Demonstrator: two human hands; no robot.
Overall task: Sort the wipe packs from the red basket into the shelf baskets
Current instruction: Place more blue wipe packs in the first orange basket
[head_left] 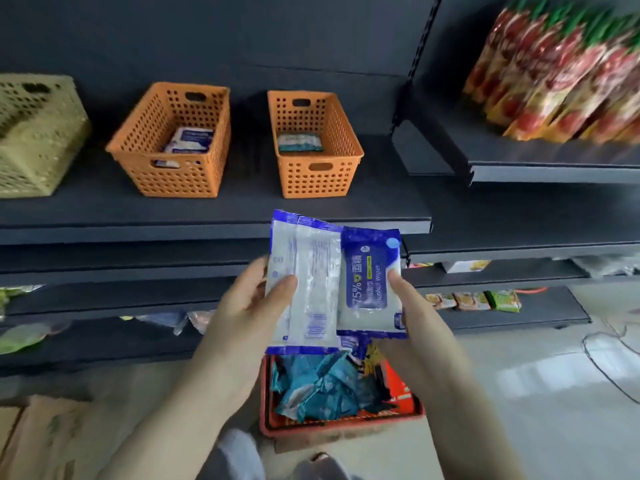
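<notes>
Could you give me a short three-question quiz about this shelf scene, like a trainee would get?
1. How many wipe packs are held?
2. True or false: both orange baskets are empty.
3. What mostly fills the red basket: A teal packs, B bottles?

Key:
1. Two: left hand holds the back-facing pack, right hand the blue-label pack.
2. False: left orange basket and right orange basket each contain something.
3. A, teal packs.

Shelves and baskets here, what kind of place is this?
Probably a small shop or a mock store aisle. Dark metal retail shelving holds orange baskets with wipe packs, rows of red snack bags fill the next bay, and a red basket sits on the floor.
</notes>
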